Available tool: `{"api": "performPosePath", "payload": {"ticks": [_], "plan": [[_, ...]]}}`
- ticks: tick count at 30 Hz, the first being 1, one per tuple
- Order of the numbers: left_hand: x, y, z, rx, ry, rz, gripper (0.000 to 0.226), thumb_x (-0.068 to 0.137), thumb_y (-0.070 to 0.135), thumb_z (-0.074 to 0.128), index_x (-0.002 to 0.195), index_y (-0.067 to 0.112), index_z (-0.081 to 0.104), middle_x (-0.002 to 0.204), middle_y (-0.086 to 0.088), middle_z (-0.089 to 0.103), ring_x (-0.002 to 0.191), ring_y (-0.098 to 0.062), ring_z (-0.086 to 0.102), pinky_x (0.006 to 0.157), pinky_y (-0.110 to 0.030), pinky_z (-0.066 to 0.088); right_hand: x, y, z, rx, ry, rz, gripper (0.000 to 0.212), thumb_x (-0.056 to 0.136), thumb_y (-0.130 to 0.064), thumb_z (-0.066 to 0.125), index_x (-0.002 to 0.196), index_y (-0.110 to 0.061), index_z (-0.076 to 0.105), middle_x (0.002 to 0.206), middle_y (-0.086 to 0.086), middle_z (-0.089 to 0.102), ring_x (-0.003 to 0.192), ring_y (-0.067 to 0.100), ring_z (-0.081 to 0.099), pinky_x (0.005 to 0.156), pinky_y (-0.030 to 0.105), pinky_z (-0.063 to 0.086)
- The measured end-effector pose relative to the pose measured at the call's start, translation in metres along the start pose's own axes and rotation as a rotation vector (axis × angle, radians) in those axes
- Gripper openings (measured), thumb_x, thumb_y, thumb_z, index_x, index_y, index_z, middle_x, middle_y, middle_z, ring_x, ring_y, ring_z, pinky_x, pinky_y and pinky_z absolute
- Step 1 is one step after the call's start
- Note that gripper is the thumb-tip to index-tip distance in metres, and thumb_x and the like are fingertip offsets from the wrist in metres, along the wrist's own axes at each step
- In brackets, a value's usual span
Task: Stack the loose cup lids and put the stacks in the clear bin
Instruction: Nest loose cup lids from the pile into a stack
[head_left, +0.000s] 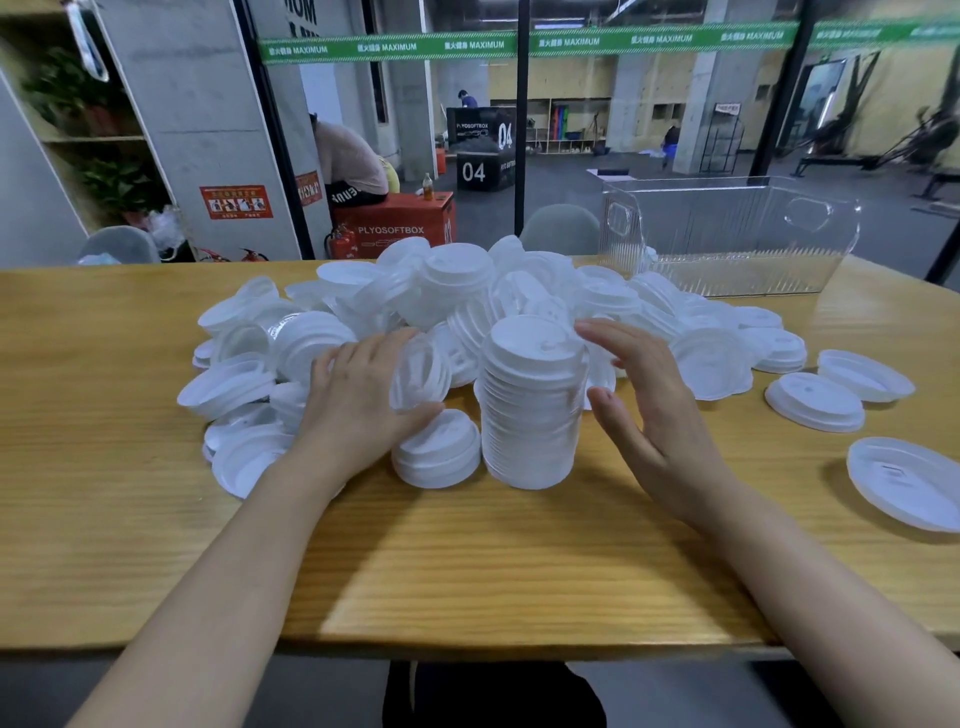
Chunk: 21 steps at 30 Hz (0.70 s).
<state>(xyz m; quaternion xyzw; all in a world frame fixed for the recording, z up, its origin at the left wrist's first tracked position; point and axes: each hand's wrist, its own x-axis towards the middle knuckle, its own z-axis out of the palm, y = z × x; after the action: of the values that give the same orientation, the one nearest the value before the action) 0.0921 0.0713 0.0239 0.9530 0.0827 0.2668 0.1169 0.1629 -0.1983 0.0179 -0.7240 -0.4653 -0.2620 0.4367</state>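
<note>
A tall stack of white cup lids (530, 405) stands upright on the wooden table (467, 561) between my hands. My right hand (654, 410) hovers just right of the stack, fingers straight, holding nothing. My left hand (358, 400) grips a few nested lids (421, 374) on edge, thumb under them. A short stack of lids (436, 454) sits beside the tall one. A big heap of loose white lids (467, 291) spreads behind. The clear bin (727, 234) stands at the back right; I see no lids inside it.
Several single lids (815, 400) lie scattered to the right, one large one (906, 480) near the right edge. Bare wood lies in front of my hands down to the table's front edge. Behind the table, chairs and a glass wall.
</note>
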Motion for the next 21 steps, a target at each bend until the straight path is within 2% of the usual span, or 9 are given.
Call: {"api": "performPosePath", "payload": {"ticks": [5,8,10,12,13,15,17,20,21], "plan": [[-0.001,0.002,0.0,-0.184,0.071,0.032,0.066,0.082,0.049,0.068,0.142,0.035,0.043,0.129,0.006,0.056,0.116,-0.019,0.053,0.107,-0.044,0.029,-0.001,0.001,0.001,0.016,-0.004,0.019,0.041,0.101,-0.044,0.039,0.141,-0.033,0.038,0.138,-0.037,0.037,0.132,0.001,0.039,0.108,0.036,0.037],[-0.001,0.002,0.0,-0.185,0.11,0.033,0.048,0.087,0.039,0.07,0.132,0.03,0.056,0.122,0.006,0.061,0.111,-0.019,0.056,0.102,-0.037,0.026,-0.002,0.002,0.001,0.015,0.0,0.03,0.041,0.101,-0.043,0.04,0.141,-0.034,0.039,0.135,-0.024,0.045,0.13,0.005,0.042,0.106,0.033,0.038],[-0.002,0.001,0.0,-0.195,0.14,0.033,0.037,0.087,0.035,0.068,0.122,0.025,0.063,0.114,0.006,0.065,0.103,-0.019,0.059,0.102,-0.043,0.033,-0.002,0.001,0.0,0.008,0.004,0.027,0.041,0.101,-0.042,0.04,0.141,-0.033,0.039,0.135,-0.017,0.046,0.128,0.007,0.043,0.105,0.029,0.037],[-0.003,0.0,-0.001,-0.241,0.165,0.036,0.035,0.085,0.034,0.065,0.118,0.022,0.066,0.105,0.008,0.067,0.096,-0.02,0.063,0.098,-0.054,0.043,-0.002,0.0,0.0,0.004,0.004,0.023,0.041,0.1,-0.041,0.041,0.14,-0.033,0.039,0.135,-0.015,0.047,0.127,0.007,0.044,0.105,0.025,0.036],[-0.003,0.0,-0.001,-0.265,0.189,0.042,0.034,0.085,0.032,0.065,0.117,0.02,0.067,0.102,0.009,0.068,0.094,-0.02,0.065,0.096,-0.054,0.045,-0.002,-0.001,0.0,0.003,0.004,0.021,0.04,0.1,-0.041,0.041,0.14,-0.033,0.039,0.135,-0.015,0.047,0.127,0.008,0.044,0.104,0.023,0.035],[-0.003,0.003,-0.004,-0.336,0.252,0.042,0.03,0.088,0.023,0.065,0.117,0.018,0.066,0.104,0.011,0.066,0.097,-0.017,0.064,0.098,-0.042,0.047,-0.001,-0.001,0.0,0.002,0.002,0.02,0.04,0.1,-0.04,0.042,0.139,-0.034,0.039,0.134,-0.015,0.047,0.126,0.007,0.044,0.104,0.022,0.035],[-0.004,0.008,-0.009,-0.47,0.323,0.023,0.028,0.091,0.013,0.066,0.118,0.018,0.064,0.109,0.009,0.065,0.099,-0.009,0.061,0.091,-0.022,0.047,-0.001,0.0,0.0,0.001,0.004,0.021,0.04,0.1,-0.04,0.042,0.139,-0.033,0.039,0.134,-0.015,0.047,0.126,0.006,0.044,0.103,0.021,0.035],[-0.004,0.011,-0.016,-0.755,0.364,-0.062,0.016,0.095,0.014,0.063,0.107,0.025,0.062,0.109,0.0,0.065,0.078,-0.014,0.061,0.069,-0.021,0.048,-0.002,0.001,0.0,-0.006,0.007,0.015,0.04,0.1,-0.04,0.042,0.139,-0.032,0.04,0.133,-0.015,0.047,0.125,0.005,0.044,0.103,0.021,0.035],[-0.004,0.011,-0.016,-0.829,0.348,-0.1,0.014,0.096,0.014,0.061,0.102,0.026,0.063,0.109,0.001,0.065,0.077,-0.015,0.061,0.068,-0.022,0.047,-0.002,0.001,0.0,-0.009,0.006,0.015,0.04,0.1,-0.04,0.042,0.139,-0.033,0.04,0.133,-0.015,0.047,0.125,0.006,0.044,0.102,0.021,0.035]]}}
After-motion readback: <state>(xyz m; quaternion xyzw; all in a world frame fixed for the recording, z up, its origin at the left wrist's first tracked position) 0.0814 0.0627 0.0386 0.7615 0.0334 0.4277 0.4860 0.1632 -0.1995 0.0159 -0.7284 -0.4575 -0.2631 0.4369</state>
